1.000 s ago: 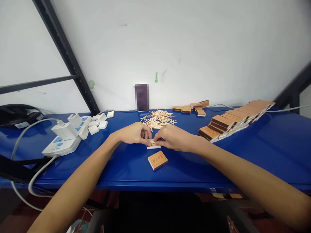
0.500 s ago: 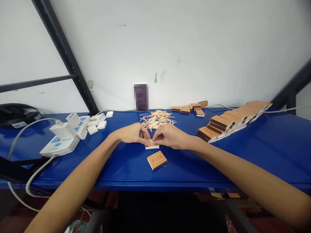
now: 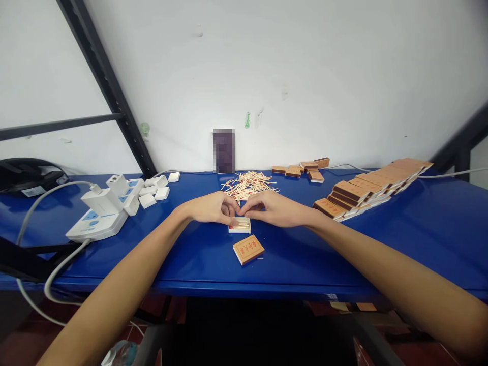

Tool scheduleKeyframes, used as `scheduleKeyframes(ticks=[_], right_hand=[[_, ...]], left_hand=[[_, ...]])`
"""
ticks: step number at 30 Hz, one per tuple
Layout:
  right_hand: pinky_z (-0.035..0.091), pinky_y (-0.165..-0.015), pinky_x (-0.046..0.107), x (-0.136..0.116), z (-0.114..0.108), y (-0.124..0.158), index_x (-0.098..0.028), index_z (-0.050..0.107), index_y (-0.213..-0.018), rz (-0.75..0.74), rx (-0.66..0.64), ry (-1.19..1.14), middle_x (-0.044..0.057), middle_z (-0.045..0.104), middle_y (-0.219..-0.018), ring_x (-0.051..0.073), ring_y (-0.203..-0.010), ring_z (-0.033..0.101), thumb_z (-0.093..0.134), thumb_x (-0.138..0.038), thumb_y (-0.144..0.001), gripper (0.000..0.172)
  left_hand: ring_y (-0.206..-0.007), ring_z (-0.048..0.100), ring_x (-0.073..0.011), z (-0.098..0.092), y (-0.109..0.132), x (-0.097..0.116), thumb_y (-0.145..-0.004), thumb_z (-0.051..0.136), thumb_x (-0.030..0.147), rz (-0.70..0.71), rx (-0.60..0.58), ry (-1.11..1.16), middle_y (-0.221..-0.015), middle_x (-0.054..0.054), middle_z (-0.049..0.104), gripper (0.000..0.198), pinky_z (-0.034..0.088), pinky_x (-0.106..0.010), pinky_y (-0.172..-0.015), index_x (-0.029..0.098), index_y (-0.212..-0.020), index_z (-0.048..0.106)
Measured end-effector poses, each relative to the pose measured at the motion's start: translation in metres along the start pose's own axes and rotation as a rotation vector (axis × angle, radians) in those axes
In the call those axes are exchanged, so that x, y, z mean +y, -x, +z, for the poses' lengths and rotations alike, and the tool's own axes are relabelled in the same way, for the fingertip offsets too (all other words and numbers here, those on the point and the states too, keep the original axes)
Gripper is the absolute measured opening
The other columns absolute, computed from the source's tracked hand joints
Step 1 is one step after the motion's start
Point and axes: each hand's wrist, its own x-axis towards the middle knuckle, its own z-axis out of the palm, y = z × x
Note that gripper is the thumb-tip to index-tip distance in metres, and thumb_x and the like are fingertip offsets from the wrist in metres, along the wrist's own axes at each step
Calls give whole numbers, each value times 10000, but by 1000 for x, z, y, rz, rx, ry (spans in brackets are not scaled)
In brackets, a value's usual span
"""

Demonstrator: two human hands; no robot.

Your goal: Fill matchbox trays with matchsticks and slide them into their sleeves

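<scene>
Head view: left hand (image 3: pixel 211 208) and right hand (image 3: pixel 277 209) curl over one match tray (image 3: pixel 240 226); grip cannot be told; one sleeve (image 3: pixel 248 249), red print unreadable.

Open tray, sleeve off
White matchbox tray (image 3: pixel 240 226) lies flat, matches (image 3: pixel 241 222) inside; its orange printed sleeve (image 3: pixel 248 249) lies flat just in front, slightly askew, not touching.

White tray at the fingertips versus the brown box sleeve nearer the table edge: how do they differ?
The white tray is open-topped with matches showing; the brown sleeve is closed, with red print. The left hand touches the tray; the sleeve lies untouched. The tray sits square to the table edge; the sleeve is askew. Both lie flat on the blue table.
</scene>
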Motion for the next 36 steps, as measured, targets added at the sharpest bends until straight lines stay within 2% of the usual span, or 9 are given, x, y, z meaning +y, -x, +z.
scheduleKeyframes(ticks=[7,12,14,17,19,23,26,31,36], right_hand=[[401,-625,242,3,2,-1,-163,704,-909,46,20,-28,29,666,-811,118,-680,545,638,-369,-814,236],[386,-609,237,1,7,-2,-153,664,-837,17,80,39,10,622,-723,113,-639,524,642,-328,-809,179],[386,-614,238,4,7,-3,-157,653,-838,10,168,65,12,625,-729,115,-645,526,591,-320,-848,175],[387,-636,248,14,6,-4,-164,645,-875,34,333,193,22,637,-766,124,-669,535,497,-251,-894,174],[400,-673,268,23,7,-5,-164,646,-923,53,373,312,46,647,-837,145,-727,554,467,-206,-896,185],[437,-824,348,36,12,-9,-171,630,-1110,79,297,494,123,604,-1126,227,-985,565,485,-195,-881,272],[417,-933,399,35,13,-12,-182,600,-1197,23,249,558,128,578,-1203,257,-1112,523,472,-189,-884,338],[415,-918,399,32,0,-7,-147,591,-1177,51,204,623,139,614,-1139,267,-1082,539,410,-106,-859,368],[411,-826,374,41,-21,6,-113,534,-1178,214,228,663,156,635,-1087,278,-1005,569,437,-85,-797,394]], left_hand=[[-662,632,-131,1,-2,-3,-744,682,296,-25,15,-23,-734,-51,701,266,450,-211,-583,114,-937,684],[-630,631,-130,-2,-4,-10,-742,570,175,20,61,-33,-693,-33,685,242,467,-224,-592,114,-940,695],[-627,617,-131,-8,-2,-15,-745,520,156,41,234,-143,-716,-35,684,263,467,-242,-615,116,-934,699],[-665,586,-139,-19,1,-24,-760,486,157,52,593,-449,-790,-45,683,275,449,-273,-683,130,-919,709],[-692,574,-149,-24,2,-31,-766,488,165,40,677,-580,-812,-47,674,278,435,-283,-711,139,-936,707],[-747,575,-164,-19,-3,-41,-819,490,238,63,619,-635,-861,-45,653,252,428,-286,-723,161,-943,695],[-827,574,-182,-10,-10,-42,-857,494,305,97,573,-643,-921,-52,624,267,438,-307,-784,175,-992,683],[-1013,509,-227,1,-16,-38,-899,476,412,143,580,-670,-1076,-82,546,376,402,-374,-946,196,-1166,629],[-1047,457,-258,7,-19,-34,-904,465,443,113,534,-705,-1147,-95,513,394,388,-421,-927,227,-1193,624]])
